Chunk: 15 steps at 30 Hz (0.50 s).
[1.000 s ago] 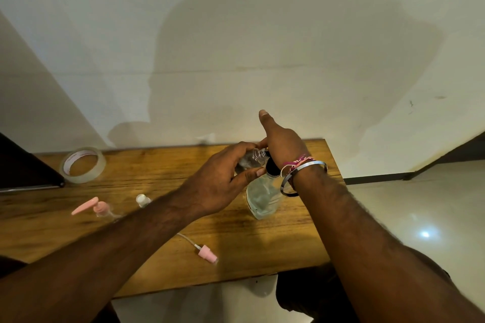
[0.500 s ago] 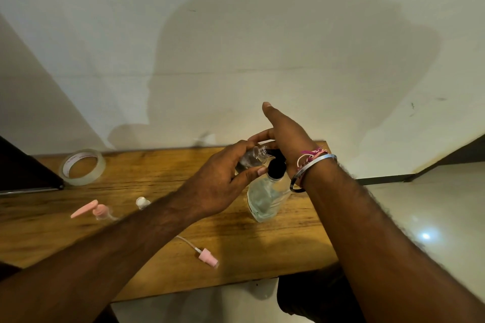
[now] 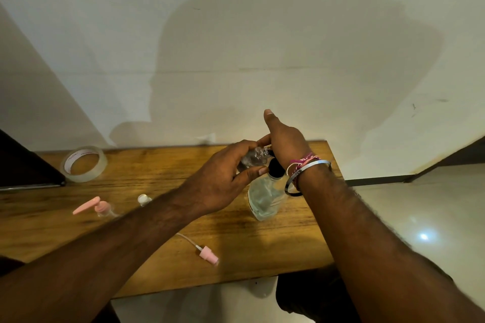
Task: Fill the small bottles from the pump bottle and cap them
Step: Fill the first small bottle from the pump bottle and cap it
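A clear pump bottle [image 3: 265, 198] with a black pump head stands on the wooden table [image 3: 249, 252] at the right. My right hand [image 3: 284, 143] rests on top of the pump head, thumb stretched up. My left hand [image 3: 223, 181] holds a small clear bottle [image 3: 256, 156] tilted, its threaded open neck at the pump spout. A small bottle with a pink pump top [image 3: 101, 208] and one with a white cap [image 3: 143, 199] stand at the left. A loose pink spray cap with a tube [image 3: 208, 257] lies near the front edge.
A roll of clear tape [image 3: 84, 164] lies at the back left of the table. A dark object [image 3: 23, 168] sits at the far left edge. The wall is close behind the table, and shiny floor lies to the right.
My right hand rose with the pump head half a second ago and has come back down on it. The left hand keeps the small bottle at the spout.
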Each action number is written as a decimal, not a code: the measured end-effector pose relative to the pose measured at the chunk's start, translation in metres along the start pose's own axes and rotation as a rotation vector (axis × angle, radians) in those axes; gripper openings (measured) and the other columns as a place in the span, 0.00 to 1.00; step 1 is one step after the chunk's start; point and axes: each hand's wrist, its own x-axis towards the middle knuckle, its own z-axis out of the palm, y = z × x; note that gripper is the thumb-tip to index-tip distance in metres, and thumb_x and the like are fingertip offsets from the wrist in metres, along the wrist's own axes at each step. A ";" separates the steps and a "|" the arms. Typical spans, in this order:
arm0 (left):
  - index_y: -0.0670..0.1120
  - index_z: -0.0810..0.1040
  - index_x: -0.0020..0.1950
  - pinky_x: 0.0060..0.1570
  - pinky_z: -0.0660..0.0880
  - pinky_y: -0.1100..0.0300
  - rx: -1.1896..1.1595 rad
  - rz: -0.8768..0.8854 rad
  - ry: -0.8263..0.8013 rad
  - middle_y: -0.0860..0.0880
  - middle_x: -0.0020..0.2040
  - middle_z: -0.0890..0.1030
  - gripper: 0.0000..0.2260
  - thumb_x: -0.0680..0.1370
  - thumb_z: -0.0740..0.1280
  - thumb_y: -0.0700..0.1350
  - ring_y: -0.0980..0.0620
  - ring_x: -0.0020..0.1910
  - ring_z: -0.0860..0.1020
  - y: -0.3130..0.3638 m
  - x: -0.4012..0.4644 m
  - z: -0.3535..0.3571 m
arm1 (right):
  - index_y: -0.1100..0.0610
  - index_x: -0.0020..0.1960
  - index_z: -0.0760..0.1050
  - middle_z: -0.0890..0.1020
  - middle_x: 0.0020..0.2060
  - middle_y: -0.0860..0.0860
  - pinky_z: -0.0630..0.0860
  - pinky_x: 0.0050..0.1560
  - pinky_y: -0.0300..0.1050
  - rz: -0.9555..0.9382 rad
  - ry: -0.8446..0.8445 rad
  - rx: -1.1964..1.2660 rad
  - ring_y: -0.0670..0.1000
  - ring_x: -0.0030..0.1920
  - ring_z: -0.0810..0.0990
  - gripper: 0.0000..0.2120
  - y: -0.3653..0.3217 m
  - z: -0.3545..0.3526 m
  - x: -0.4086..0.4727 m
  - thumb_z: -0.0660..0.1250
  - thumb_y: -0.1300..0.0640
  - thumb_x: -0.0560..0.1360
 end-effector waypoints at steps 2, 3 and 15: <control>0.51 0.76 0.71 0.54 0.79 0.58 0.005 -0.002 -0.005 0.56 0.60 0.82 0.21 0.81 0.66 0.60 0.61 0.57 0.79 -0.001 0.000 0.000 | 0.61 0.46 0.85 0.85 0.41 0.55 0.76 0.50 0.46 -0.011 0.000 -0.039 0.54 0.43 0.82 0.36 0.002 0.002 0.005 0.48 0.35 0.82; 0.51 0.76 0.71 0.55 0.79 0.57 0.008 -0.001 -0.008 0.56 0.60 0.82 0.22 0.81 0.66 0.60 0.61 0.57 0.79 -0.001 0.001 0.000 | 0.63 0.49 0.84 0.86 0.46 0.59 0.75 0.48 0.45 0.002 -0.006 -0.042 0.54 0.44 0.82 0.37 0.003 0.002 0.008 0.48 0.35 0.82; 0.52 0.75 0.73 0.57 0.80 0.56 -0.046 0.014 0.009 0.58 0.62 0.82 0.21 0.82 0.67 0.58 0.59 0.60 0.80 0.001 0.001 0.002 | 0.58 0.38 0.86 0.87 0.40 0.57 0.77 0.60 0.60 0.051 -0.078 0.201 0.58 0.47 0.86 0.34 0.006 -0.008 0.009 0.58 0.29 0.75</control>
